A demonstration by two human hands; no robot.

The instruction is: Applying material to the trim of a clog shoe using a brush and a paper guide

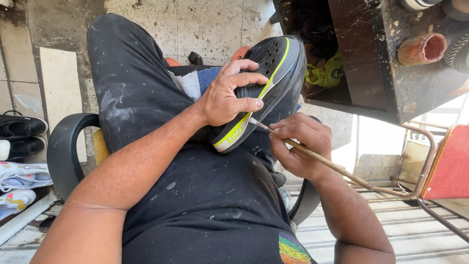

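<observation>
My left hand grips a black shoe with a yellow-green sole edge, holding it sole-out on my lap. My right hand holds a thin wooden-handled brush like a pen. The brush tip touches the shoe's sole edge just below my left thumb. I sit in a chair, wearing dark stained trousers and a black shirt.
A dark, stained wooden bench stands at the upper right with an orange pot on it and a yellow rag inside. A red metal-framed chair is at right. Several shoes lie on the floor at left.
</observation>
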